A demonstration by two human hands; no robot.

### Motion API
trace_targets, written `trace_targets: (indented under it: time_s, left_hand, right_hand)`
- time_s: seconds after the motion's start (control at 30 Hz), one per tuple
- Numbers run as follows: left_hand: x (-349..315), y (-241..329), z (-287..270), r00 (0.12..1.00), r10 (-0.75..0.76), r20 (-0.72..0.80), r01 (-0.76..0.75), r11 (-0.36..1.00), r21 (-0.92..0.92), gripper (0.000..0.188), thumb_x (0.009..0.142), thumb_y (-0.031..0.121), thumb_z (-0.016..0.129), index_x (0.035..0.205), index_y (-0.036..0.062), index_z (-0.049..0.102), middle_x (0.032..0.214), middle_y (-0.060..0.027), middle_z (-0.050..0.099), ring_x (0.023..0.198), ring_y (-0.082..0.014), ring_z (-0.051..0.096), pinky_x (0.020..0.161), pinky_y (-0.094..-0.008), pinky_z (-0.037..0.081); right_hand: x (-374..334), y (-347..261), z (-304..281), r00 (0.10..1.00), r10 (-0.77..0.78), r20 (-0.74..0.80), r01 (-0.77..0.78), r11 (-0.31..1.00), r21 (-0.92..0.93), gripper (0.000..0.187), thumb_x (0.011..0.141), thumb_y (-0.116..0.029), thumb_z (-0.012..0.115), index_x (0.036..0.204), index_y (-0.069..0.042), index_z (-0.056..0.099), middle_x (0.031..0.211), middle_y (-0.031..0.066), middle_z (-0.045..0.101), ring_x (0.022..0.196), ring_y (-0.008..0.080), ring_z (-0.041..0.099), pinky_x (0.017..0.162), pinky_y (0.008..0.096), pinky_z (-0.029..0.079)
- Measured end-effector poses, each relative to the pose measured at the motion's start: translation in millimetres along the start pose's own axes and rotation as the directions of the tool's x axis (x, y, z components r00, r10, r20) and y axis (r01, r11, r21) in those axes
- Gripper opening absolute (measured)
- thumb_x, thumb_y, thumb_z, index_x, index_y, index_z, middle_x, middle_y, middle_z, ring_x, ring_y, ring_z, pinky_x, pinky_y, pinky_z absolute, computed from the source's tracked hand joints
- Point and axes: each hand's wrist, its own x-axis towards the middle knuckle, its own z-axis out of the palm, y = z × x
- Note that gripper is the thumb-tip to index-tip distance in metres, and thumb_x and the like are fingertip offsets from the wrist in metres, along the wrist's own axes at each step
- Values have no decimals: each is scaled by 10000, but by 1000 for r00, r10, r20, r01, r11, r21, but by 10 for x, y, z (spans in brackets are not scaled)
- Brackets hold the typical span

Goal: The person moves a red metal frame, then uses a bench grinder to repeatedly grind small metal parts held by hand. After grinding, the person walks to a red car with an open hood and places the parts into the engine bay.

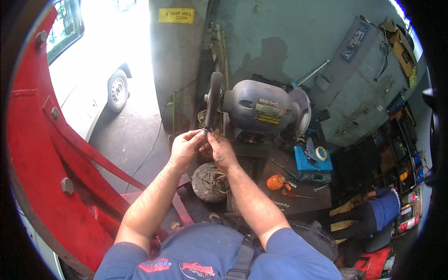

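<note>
Both my hands are raised together at the lower edge of a bench grinder's dark wheel [214,100]. My left hand [186,146] is closed in a pinch, thumb and fingertips pressed together. Close beside it, my right hand [222,151] pinches from the other side. Between the fingertips is a small dark piece [206,130], too small to name and partly hidden by the fingers. Whether it touches the wheel I cannot tell. The grey bench grinder [261,105] has a second, paler wheel [301,112] at its right end.
A red steel frame [39,154] rises on the left, with a white vehicle [74,93] beyond. Below my hands hangs a round grey lump [209,183]. Right: an orange oil can [275,182], a blue case [315,163], and another person [383,208] near the shelves.
</note>
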Motion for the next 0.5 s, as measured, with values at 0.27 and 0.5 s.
trace_targets:
  time_s: [0.27,0.5]
  left_hand:
    - [72,35,33,998,-38,-44,36,998,-45,311,906,220,658,1125,-1,628,909,-20,660,694,-89,591,645,-254,509]
    - [78,47,-11,993,-111,39,115,987,-110,305,878,214,699,1104,17,646,869,-16,670,681,-71,600,595,-209,481]
  right_hand:
    - [37,-108,130,996,51,-74,-37,984,174,228,1008,-238,460,1005,-60,603,869,53,650,752,147,631,699,308,529]
    - [-10,-69,167,997,65,-39,-52,959,277,217,1005,-266,476,1049,-77,573,864,15,593,787,138,588,693,309,518]
